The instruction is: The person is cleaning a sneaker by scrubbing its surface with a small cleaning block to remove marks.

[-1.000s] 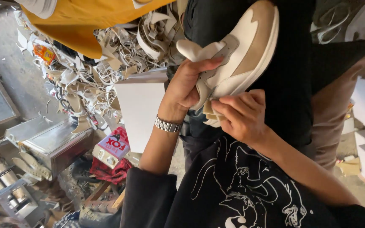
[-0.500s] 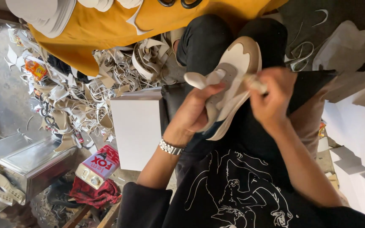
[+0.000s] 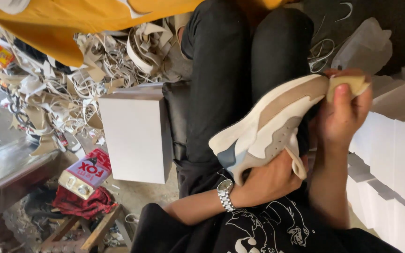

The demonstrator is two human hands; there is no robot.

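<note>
Matt suede-and-mesh shoe (image 3: 273,129), shiny metal wristwatch (image 3: 224,194), smooth white box (image 3: 134,136)

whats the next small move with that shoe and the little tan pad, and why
Probably draw the tan pad along the sole edge toward the heel. The right hand pinches it against the toe end of the shoe, while the left hand cradles the heel end, so the rest of the side looks unreached.

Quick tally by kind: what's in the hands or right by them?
Shoe, in left hand: 1
Tan block, in right hand: 1
Wristwatch: 1
White box: 1
Total: 4
</note>
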